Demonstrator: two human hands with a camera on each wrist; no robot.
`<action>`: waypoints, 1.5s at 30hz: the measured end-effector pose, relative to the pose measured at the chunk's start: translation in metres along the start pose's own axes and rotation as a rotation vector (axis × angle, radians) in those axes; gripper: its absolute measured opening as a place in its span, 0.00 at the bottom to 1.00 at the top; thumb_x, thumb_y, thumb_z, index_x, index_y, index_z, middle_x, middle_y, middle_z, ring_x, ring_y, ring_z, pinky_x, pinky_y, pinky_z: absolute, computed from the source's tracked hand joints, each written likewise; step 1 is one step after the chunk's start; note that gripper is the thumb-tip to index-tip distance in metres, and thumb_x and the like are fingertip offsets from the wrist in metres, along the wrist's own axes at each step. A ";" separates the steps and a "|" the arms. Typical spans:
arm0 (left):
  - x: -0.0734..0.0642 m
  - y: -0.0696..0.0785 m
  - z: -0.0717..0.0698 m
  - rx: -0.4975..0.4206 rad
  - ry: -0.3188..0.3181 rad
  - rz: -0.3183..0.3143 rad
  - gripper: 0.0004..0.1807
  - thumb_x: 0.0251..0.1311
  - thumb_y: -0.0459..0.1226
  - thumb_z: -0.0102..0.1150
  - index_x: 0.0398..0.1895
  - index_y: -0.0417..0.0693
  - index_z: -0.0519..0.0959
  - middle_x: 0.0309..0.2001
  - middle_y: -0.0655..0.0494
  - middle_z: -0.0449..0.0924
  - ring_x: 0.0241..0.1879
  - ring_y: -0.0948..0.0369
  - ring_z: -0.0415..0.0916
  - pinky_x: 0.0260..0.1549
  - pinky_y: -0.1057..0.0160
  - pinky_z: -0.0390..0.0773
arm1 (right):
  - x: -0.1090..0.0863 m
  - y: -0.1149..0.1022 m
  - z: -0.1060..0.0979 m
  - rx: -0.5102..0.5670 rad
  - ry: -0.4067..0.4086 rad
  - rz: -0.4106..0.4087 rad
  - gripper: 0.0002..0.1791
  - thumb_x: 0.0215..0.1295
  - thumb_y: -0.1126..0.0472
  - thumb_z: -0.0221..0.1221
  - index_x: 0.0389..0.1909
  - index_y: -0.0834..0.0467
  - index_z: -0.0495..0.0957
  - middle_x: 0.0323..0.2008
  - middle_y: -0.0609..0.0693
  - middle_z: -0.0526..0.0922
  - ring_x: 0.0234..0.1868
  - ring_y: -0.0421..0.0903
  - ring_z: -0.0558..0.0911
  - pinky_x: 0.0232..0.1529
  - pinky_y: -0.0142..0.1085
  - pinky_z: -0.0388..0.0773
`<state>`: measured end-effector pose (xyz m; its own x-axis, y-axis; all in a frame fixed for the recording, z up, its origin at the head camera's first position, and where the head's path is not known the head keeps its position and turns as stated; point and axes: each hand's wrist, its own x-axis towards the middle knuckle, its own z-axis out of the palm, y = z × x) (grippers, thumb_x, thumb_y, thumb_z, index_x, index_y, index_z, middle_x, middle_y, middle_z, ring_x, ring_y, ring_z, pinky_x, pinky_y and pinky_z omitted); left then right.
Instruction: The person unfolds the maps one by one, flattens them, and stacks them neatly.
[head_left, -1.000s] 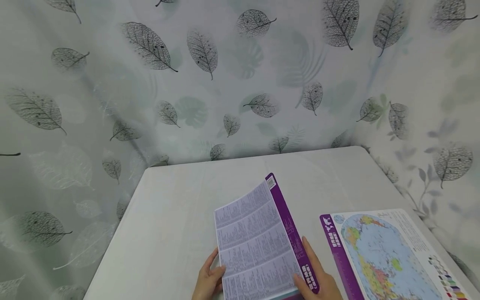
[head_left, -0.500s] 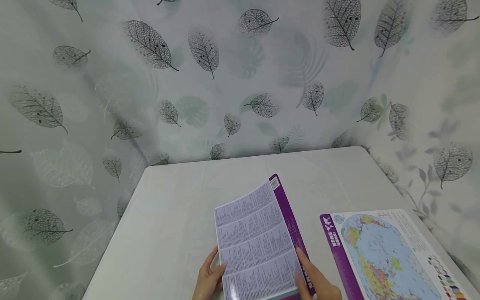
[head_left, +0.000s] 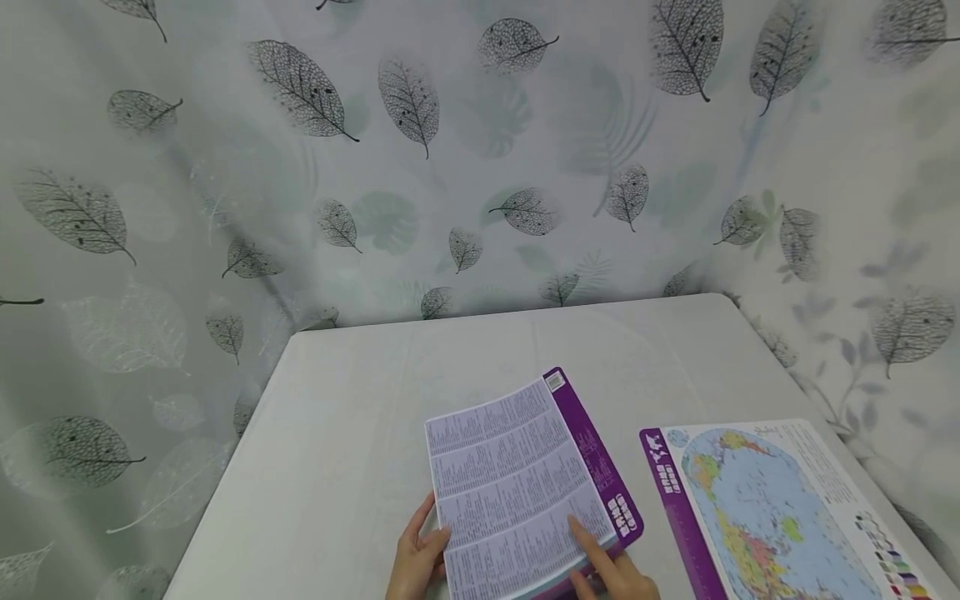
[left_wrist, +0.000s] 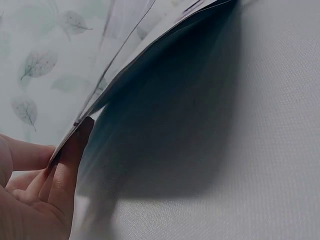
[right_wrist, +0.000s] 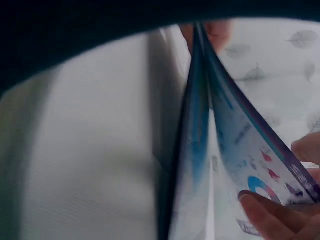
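In the head view a folded map sheet, covered in columns of small print with a purple band along its right side, is tilted above the table. My left hand pinches its left edge, thumb on top. The left wrist view shows that hand with fingers beneath the sheet's edge. At the lower right corner, my right hand lays a finger over the print. The right wrist view shows two leaves spread apart at the near side; the right hand pinches the leaf that has coloured graphics.
A second map sheet, with a world map and a purple band, lies flat on the right of the white table. Leaf-patterned curtains enclose the table at the back and sides.
My right hand has shifted from the purple band on the right edge down to the lower corner, its finger now over the print. The sheet's top right corner has dropped slightly. The left hand stays put.
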<state>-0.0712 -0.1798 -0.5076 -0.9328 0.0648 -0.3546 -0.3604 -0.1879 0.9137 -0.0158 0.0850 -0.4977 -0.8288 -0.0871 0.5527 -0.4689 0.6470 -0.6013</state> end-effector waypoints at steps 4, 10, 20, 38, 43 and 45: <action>-0.002 0.002 0.003 0.000 -0.007 0.019 0.38 0.63 0.27 0.47 0.73 0.38 0.42 0.38 0.40 0.82 0.29 0.56 0.82 0.18 0.72 0.74 | -0.004 -0.001 0.009 0.119 -0.259 0.030 0.31 0.55 0.58 0.66 0.60 0.57 0.71 0.16 0.31 0.64 0.15 0.19 0.58 0.12 0.20 0.60; -0.004 0.010 0.009 -0.035 -0.042 0.051 0.38 0.65 0.27 0.47 0.73 0.38 0.40 0.38 0.40 0.81 0.31 0.57 0.81 0.27 0.64 0.80 | -0.002 0.004 0.016 0.266 -0.573 -0.032 0.37 0.60 0.47 0.61 0.66 0.60 0.63 0.15 0.28 0.62 0.13 0.18 0.57 0.11 0.18 0.62; -0.004 0.026 0.011 0.032 -0.046 0.068 0.35 0.69 0.33 0.45 0.73 0.39 0.42 0.44 0.37 0.79 0.37 0.50 0.81 0.32 0.57 0.81 | 0.016 0.003 0.019 0.285 -0.425 -0.246 0.35 0.57 0.64 0.62 0.67 0.54 0.64 0.12 0.31 0.61 0.14 0.18 0.55 0.13 0.14 0.58; 0.000 0.034 0.006 0.073 0.014 0.072 0.34 0.71 0.39 0.44 0.72 0.37 0.43 0.49 0.37 0.76 0.40 0.52 0.80 0.34 0.57 0.81 | 0.092 -0.018 -0.031 0.259 -0.222 -0.279 0.39 0.47 0.78 0.63 0.64 0.56 0.69 0.38 0.55 0.83 0.16 0.20 0.51 0.13 0.16 0.58; 0.004 0.038 -0.001 0.077 0.017 0.117 0.37 0.63 0.26 0.49 0.72 0.38 0.45 0.47 0.38 0.78 0.40 0.53 0.80 0.34 0.56 0.80 | 0.109 -0.010 -0.053 0.203 -0.173 -0.259 0.41 0.44 0.80 0.64 0.62 0.54 0.71 0.32 0.48 0.83 0.14 0.21 0.48 0.10 0.16 0.55; 0.007 0.042 -0.007 0.103 0.038 0.128 0.36 0.63 0.26 0.49 0.72 0.38 0.47 0.48 0.38 0.78 0.39 0.53 0.80 0.34 0.56 0.80 | 0.116 -0.006 -0.062 0.185 -0.160 -0.254 0.40 0.43 0.80 0.64 0.61 0.54 0.72 0.32 0.48 0.83 0.14 0.21 0.47 0.09 0.17 0.54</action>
<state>-0.0928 -0.1939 -0.4730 -0.9709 0.0088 -0.2392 -0.2390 -0.0906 0.9668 -0.0901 0.1186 -0.3943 -0.7092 -0.3548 0.6093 -0.7015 0.4422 -0.5590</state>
